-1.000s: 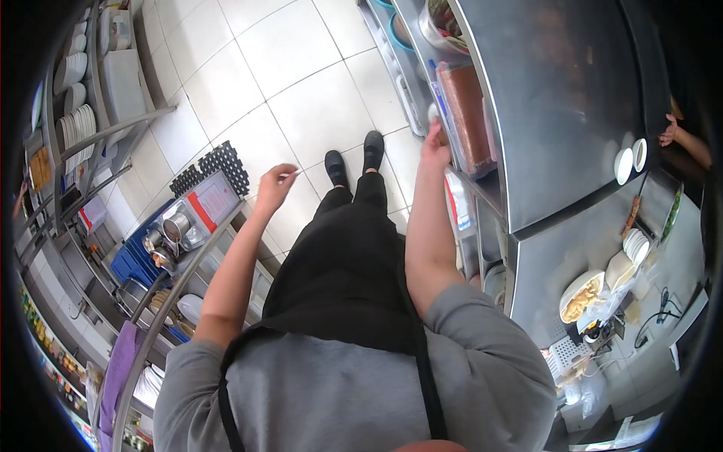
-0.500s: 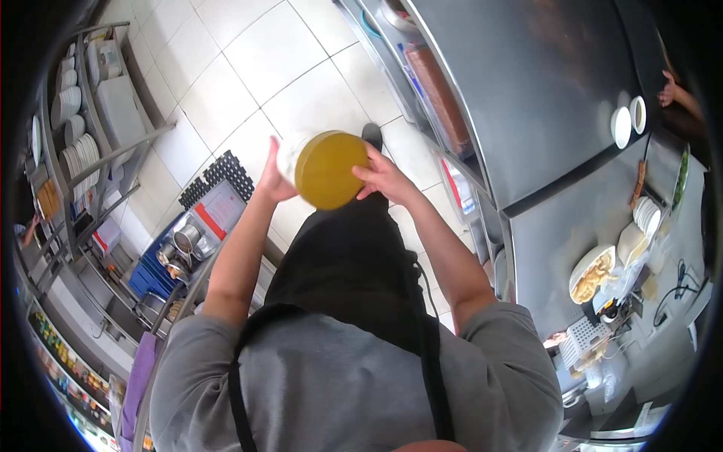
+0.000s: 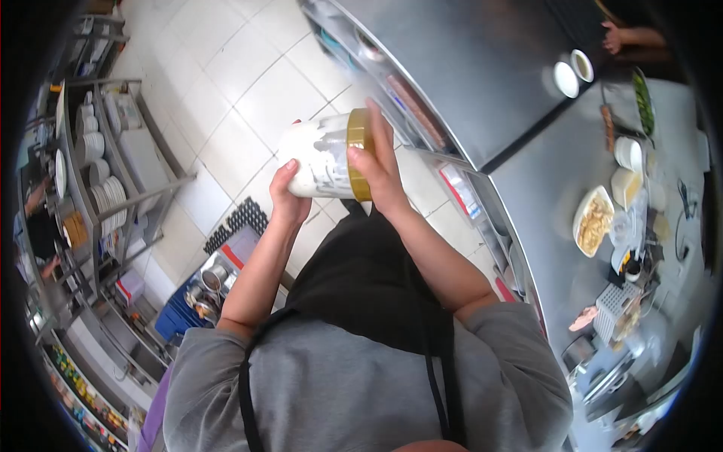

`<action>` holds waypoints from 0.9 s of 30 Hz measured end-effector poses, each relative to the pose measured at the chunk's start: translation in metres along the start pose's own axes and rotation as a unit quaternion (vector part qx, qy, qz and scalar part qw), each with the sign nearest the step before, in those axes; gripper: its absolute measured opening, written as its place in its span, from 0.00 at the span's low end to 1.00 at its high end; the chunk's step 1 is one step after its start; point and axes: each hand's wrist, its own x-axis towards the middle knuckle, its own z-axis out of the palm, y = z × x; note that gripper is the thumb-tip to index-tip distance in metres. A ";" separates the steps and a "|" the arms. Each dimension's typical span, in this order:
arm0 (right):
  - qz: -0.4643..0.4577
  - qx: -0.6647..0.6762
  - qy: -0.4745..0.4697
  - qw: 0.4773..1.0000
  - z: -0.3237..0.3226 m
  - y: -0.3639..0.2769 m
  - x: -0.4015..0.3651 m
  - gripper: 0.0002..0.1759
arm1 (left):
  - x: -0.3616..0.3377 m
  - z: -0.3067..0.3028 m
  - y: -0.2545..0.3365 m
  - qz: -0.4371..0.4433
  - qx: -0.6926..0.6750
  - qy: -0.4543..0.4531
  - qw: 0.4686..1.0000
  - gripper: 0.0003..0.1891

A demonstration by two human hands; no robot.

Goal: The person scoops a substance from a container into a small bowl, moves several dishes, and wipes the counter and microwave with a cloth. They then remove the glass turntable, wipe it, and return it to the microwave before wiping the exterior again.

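Note:
I hold a clear jar (image 3: 320, 164) with white contents sideways in front of my chest. My left hand (image 3: 288, 194) grips its body from below. My right hand (image 3: 379, 167) wraps around its yellow lid (image 3: 359, 145). Below the jar are my black apron (image 3: 369, 271) and the white tiled floor (image 3: 248, 98).
A steel counter (image 3: 482, 83) runs along the right with two small white bowls (image 3: 570, 72), a plate of food (image 3: 593, 221) and stacked dishes. Another person's hand (image 3: 616, 36) rests at its far edge. Wire racks with plates (image 3: 105, 196) stand on the left.
My right hand left the counter shelf and both hands brought the jar up. It has turned from lid-facing-me to lying sideways, and my view has swung to the right.

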 end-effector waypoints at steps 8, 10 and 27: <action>-0.282 -0.317 0.120 0.898 -0.007 -0.103 -0.064 0.51 | -0.024 0.059 0.039 -0.091 -0.090 -0.159 0.979 0.37; -0.312 -0.432 0.084 0.842 -0.012 -0.123 -0.078 0.48 | -0.029 0.066 0.034 -0.189 -0.122 -0.135 0.965 0.34; -0.111 -0.684 0.149 0.705 -0.309 -0.078 -0.106 0.54 | -0.006 0.213 -0.011 -0.253 -0.264 -0.372 0.853 0.37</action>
